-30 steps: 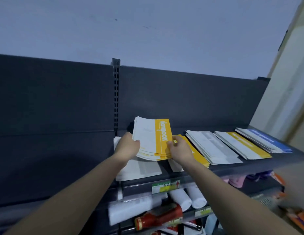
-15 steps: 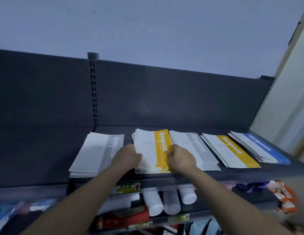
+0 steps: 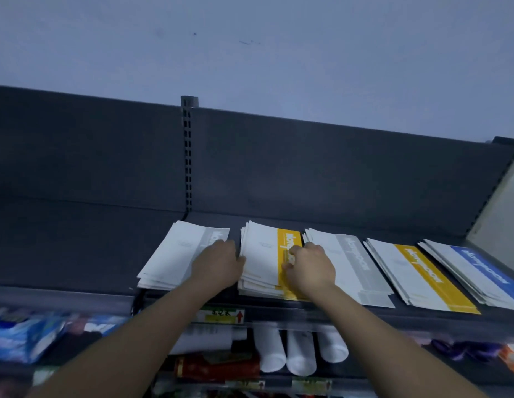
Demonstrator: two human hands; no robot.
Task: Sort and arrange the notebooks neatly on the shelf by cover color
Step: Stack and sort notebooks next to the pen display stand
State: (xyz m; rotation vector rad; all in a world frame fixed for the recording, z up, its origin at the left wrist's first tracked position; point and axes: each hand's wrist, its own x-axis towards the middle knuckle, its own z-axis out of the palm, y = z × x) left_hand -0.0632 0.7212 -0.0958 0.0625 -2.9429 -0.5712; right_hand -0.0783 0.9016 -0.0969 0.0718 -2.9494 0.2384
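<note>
Five stacks of notebooks lie in a row on the dark shelf (image 3: 77,294), each flat, fanned a little at the edges. From the left: a grey stack (image 3: 178,254), a yellow stack (image 3: 264,254), a second grey stack (image 3: 356,268), a second yellow stack (image 3: 416,274) and a blue stack (image 3: 479,271) at the far right.

Both hands are on the first yellow stack. The left hand (image 3: 218,264) sits against its left edge, fingers curled and close together, the back of the hand partly over the neighbouring grey stack. The right hand (image 3: 310,268) rests on the yellow band, fingers bent and bunched, tips pressing down on the cover; whether it pinches any pages cannot be told. The stack lies near the shelf's front edge, its lower notebooks sticking out slightly unevenly.

Below, a price tag (image 3: 221,316) hangs on the rail, with three white rolls (image 3: 298,351) and a red pack (image 3: 218,369) on the lower level.
</note>
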